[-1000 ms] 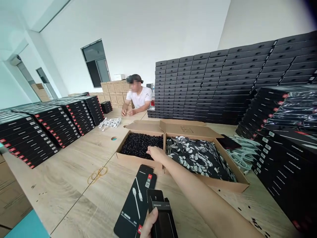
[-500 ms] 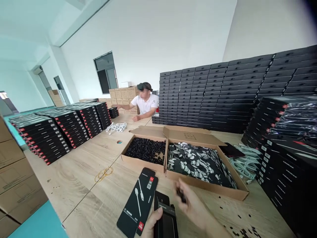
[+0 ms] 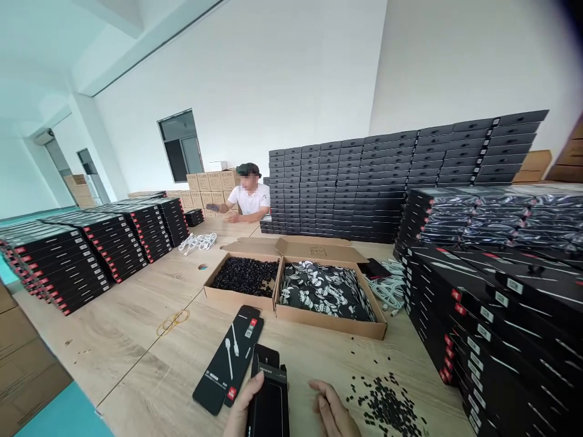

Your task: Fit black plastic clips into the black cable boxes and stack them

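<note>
A person is sitting at a long wooden table [image 3: 136, 328], seen from their own head. Their left hand [image 3: 241, 409] is gripping a slim black box [image 3: 268, 400] at the bottom edge of the view, thumb pressed along its left side; the other fingers are hidden behind it. Their right hand [image 3: 332, 413] is hovering just to the right of the box, fingers loosely curled and slightly apart; whether they are pinching anything cannot be told.

Beside the box, a flat black package sleeve [image 3: 230, 358] printed with a white cable is lying on the table. To the right, a scatter of small black pieces [image 3: 387, 403] is lying loose on the wood.

Further back, two open cardboard trays are sitting side by side, touching. The left tray [image 3: 237, 297] is filled with small black pieces. The right tray [image 3: 337, 321] is holding black-and-white patterned packets.

Stacks of black boxes [image 3: 364, 182] are lining the far and right sides, and more stacks with red tabs [image 3: 91, 243] are standing at the left. White cables [image 3: 387, 288] are lying beside the right tray. Another person in a white shirt [image 3: 248, 197] is sitting at the far end.
</note>
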{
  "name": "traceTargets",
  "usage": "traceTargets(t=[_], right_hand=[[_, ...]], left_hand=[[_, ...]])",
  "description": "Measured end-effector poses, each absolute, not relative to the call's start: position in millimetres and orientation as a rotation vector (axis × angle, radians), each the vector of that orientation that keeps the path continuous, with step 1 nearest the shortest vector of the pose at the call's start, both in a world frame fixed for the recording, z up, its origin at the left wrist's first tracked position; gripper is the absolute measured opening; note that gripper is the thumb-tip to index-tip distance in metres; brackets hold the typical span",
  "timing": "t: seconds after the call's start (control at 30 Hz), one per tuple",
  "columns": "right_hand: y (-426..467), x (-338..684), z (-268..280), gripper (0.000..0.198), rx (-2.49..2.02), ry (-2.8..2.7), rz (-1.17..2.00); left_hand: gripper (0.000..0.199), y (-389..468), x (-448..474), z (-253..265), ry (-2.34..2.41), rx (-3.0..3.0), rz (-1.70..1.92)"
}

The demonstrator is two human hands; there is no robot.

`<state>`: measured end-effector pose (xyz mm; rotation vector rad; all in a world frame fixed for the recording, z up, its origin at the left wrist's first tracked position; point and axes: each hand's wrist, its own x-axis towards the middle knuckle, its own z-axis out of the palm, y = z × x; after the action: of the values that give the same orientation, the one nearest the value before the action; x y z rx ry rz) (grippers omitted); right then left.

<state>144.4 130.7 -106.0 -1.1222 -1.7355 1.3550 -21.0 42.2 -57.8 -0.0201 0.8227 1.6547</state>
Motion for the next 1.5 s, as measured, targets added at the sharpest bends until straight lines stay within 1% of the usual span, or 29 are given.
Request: traceTargets(t=[0.07,0.17,0.27,0.37,0.5,0.57,0.63,0.73,0.83,0.9,1.1,1.3,1.5], right_hand=[[130,134,-104,0.059,-1.091,-1.802,1.228],[129,123,-98,0.048,-1.063,-1.832,1.140],[125,126,-85,0.038,-1.034,-1.809,1.193],[118,139,-61,0.038,-1.002,-1.762,1.279],[105,163,-19,0.047,-1.058,-1.748,1.368],[96,174,0,0.048,-1.083,-1.751,1.393],[86,182,14,0.046,-1.084,-1.757,1.364],[75,187,26,0.035,-1.051,-1.785,1.282],[70,187,29,0.023,-0.980,-1.786,1.277],[69,187,28,0.020,-0.971,-1.778,1.274],[71,189,25,0.016,-0.923,-1.871,1.062],[75,191,20,0.015,-1.058,-1.864,1.044],[76,196,16,0.015,-1.107,-1.814,1.113]], left_hand=[[0.035,38,-17,-59,0.864,0.049,1.713],[0.042,32,-16,-60,0.956,0.082,1.730],[0.050,30,-21,-59,1.024,0.144,1.681],[0.056,26,-24,-54,1.064,0.269,1.648],[0.059,14,-8,-34,0.959,0.392,1.595],[0.059,10,5,-22,0.896,0.463,1.584],[0.057,9,19,-12,0.870,0.572,1.568],[0.056,11,32,-6,0.818,0.722,1.533],[0.056,12,37,-6,0.811,0.788,1.502],[0.056,11,38,-8,0.824,0.809,1.488],[0.053,6,41,-9,0.805,0.793,1.502],[0.054,7,47,-9,0.768,0.829,1.455],[0.052,9,50,-11,0.769,0.839,1.458]])
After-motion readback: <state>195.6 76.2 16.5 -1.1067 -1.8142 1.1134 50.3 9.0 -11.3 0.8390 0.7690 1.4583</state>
